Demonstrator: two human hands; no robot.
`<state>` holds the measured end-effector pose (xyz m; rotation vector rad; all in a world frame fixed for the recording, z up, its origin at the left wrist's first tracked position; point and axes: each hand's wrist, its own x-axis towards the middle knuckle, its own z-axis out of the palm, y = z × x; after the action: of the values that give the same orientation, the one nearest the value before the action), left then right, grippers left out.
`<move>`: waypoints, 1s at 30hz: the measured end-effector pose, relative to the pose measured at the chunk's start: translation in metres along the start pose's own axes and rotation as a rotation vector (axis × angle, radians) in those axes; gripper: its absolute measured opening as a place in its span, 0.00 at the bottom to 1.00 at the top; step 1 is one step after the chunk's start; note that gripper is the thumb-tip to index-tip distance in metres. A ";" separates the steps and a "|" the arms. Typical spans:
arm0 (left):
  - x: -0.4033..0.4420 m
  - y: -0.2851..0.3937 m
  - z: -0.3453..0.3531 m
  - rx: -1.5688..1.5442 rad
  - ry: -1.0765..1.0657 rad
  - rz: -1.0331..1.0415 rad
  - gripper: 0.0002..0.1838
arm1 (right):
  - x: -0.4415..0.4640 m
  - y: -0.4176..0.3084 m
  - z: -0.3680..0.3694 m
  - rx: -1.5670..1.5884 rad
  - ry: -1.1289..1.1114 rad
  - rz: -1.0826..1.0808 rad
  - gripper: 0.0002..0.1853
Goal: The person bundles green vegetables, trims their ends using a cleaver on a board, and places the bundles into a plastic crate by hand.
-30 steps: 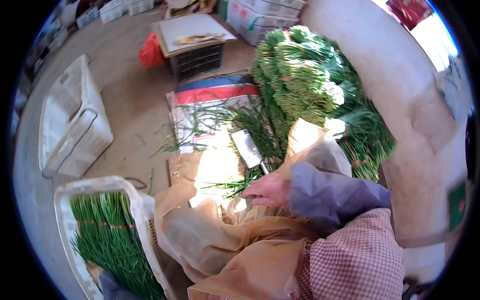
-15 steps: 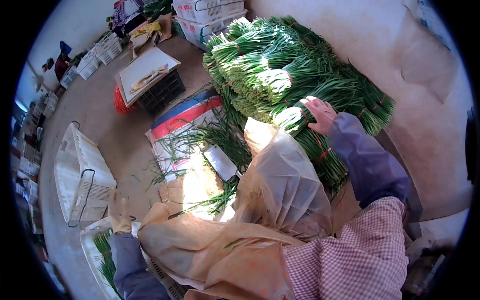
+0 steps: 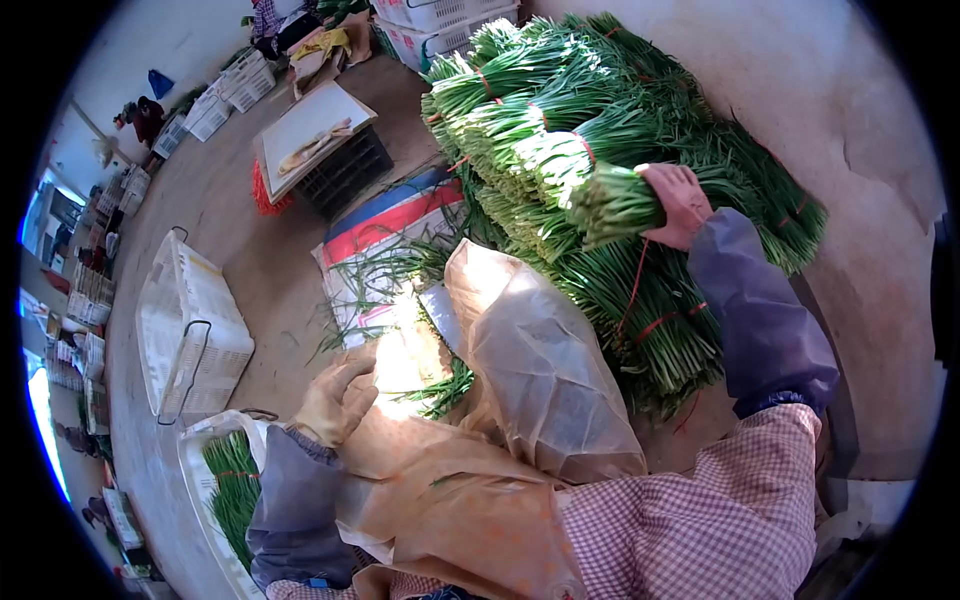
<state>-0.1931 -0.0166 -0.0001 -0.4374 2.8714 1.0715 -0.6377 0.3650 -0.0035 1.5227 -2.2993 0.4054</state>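
My right hand (image 3: 680, 205) is wrapped round a bundle of green stalks (image 3: 612, 205), its pale cut ends pointing left, at the near side of a large pile of banded green bundles (image 3: 600, 110). My gloved left hand (image 3: 336, 402) is open, fingers apart, above the brown apron (image 3: 450, 490) and left of a sunlit board (image 3: 400, 350). Loose green leaves (image 3: 450, 390) lie on the board beside a metal blade (image 3: 440, 312), partly hidden by the plastic over my knee (image 3: 530, 350).
A white crate (image 3: 235, 500) with banded greens stands at the lower left, another white crate (image 3: 195, 330) beyond it. A board on a black crate (image 3: 345, 175) stands ahead. Stacked white crates (image 3: 440, 35) and a person (image 3: 268, 22) are farther back.
My right hand moved from above my lap to the pile and took hold of a bundle. My left hand came out of the crate of greens and moved right, over the apron. The view shifted.
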 end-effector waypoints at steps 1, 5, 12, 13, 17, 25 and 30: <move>-0.001 0.002 0.000 -0.112 -0.004 -0.002 0.27 | 0.007 -0.007 -0.016 0.055 0.147 0.056 0.48; 0.013 0.042 0.018 -0.650 -0.102 -0.005 0.33 | 0.050 -0.074 -0.077 0.410 0.515 0.221 0.50; -0.002 0.036 -0.017 -1.690 -0.390 0.066 0.37 | 0.102 -0.300 -0.065 0.339 0.507 -0.570 0.34; -0.025 0.039 -0.036 -1.758 -0.437 0.002 0.37 | 0.100 -0.334 -0.041 0.325 0.570 -0.646 0.31; -0.128 -0.029 -0.076 -1.216 -0.350 -0.339 0.55 | 0.076 -0.466 0.039 0.550 0.684 -0.711 0.23; -0.288 -0.066 -0.007 -1.215 -0.124 -0.393 0.62 | 0.014 -0.573 0.110 0.970 0.316 -1.285 0.27; -0.291 -0.070 -0.009 -1.242 -0.171 -0.431 0.59 | 0.061 -0.524 0.108 0.906 0.186 -1.047 0.35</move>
<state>0.1056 -0.0016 0.0028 -0.8456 1.5005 2.4353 -0.1900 0.0697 -0.0512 2.6331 -0.8770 1.2472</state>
